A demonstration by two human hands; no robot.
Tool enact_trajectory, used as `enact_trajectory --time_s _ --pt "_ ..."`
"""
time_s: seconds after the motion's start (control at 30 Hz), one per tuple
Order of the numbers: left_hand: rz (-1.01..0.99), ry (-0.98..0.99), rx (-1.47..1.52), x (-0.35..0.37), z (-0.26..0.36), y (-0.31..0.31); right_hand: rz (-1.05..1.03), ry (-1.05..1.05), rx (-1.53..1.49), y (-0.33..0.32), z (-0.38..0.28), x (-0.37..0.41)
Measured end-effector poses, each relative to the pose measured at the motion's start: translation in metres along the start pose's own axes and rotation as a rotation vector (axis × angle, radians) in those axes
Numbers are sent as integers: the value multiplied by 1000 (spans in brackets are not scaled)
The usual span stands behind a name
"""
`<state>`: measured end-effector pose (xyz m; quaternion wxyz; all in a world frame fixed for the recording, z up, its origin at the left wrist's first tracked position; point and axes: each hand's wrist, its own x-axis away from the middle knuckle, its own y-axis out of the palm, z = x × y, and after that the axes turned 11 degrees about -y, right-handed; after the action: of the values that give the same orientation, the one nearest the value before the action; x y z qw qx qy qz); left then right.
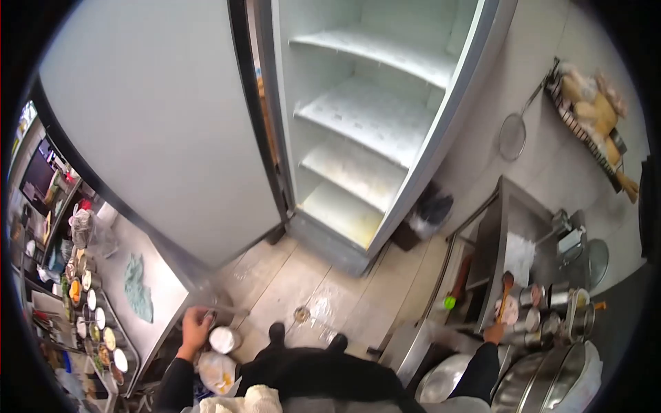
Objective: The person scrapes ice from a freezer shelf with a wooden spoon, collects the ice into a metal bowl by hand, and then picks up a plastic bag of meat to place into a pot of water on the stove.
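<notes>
My left hand [196, 329] is at the corner of the steel counter, its fingers curled around something I cannot make out. Just below it are a round container with a white top [224, 340] and a clear plastic bag [217, 372] with orange bits inside. On the other side, my right hand [494, 334] is closed at the lower end of a wooden spoon [506, 292], whose dark bowl points away from me. Beside the spoon lies a dish of pinkish food [508, 311], among several metal pots [529, 320].
A tall refrigerator [392, 206] stands ahead, its grey door [165, 131] swung wide to the left. The left counter [162, 268] bears a green cloth [138, 288] and several ingredient tubs [100, 318]. A steel sink [527, 237] is at right; the tiled floor [275, 275] looks wet.
</notes>
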<state>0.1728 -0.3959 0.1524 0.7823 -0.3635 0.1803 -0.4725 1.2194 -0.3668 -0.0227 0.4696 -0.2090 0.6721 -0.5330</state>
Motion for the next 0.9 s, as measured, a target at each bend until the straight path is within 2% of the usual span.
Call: enact_trajectory --time_s 0.07,0.1,0.13,0.2,0.23,0.27,0.33,0.4,0.43,0.47,0.5,0.57,0.6,0.63,0.7,0.73,0.8,0.9 --pt "43 -28 -19 -1 57 -28 -110 133 -47 -56 -45 -17" --pt "107 52 79 -16 41 -29 -166 199 -64 -107 -86 -28" --pt "124 39 43 -27 49 -42 -163 202 -75 -111 -91 -32" --pt "341 189 36 -53 70 -70 -95 292 -232 -121 -90 -38" --pt "483 240 47 -73 65 -85 36 461 -521 -178 -136 -33" --pt "627 289 70 -101 54 -103 65 475 -524 -193 -165 -26" --pt "866 307 58 -153 54 -153 771 -74 -407 -219 -207 -7" --pt "1003 438 199 -194 98 -207 329 440 -1273 -238 -268 40" --pt "953 344 302 -200 131 -231 273 276 -1248 -245 -306 59" --pt "961 403 372 -233 134 -254 218 116 -1227 -250 -349 70" --pt "892 440 478 -265 143 -272 147 -15 -1154 -251 -388 73" --pt "758 460 607 -302 150 -295 131 -326 -1040 -291 -485 53" --pt "698 451 625 -310 153 -303 4 -329 -1049 -327 -534 40" --pt "605 402 781 -312 158 -306 6 -357 -1112 -338 -579 24" --pt "547 440 833 -334 141 -308 214 -404 -909 -333 -655 -13" --pt "514 470 879 -343 132 -307 110 -339 -832 -315 -684 -32" --pt "539 452 841 -346 128 -306 -171 -408 -666 -274 -715 -71" --pt "576 437 824 -329 146 -305 -63 -277 -715 -335 -759 -78"
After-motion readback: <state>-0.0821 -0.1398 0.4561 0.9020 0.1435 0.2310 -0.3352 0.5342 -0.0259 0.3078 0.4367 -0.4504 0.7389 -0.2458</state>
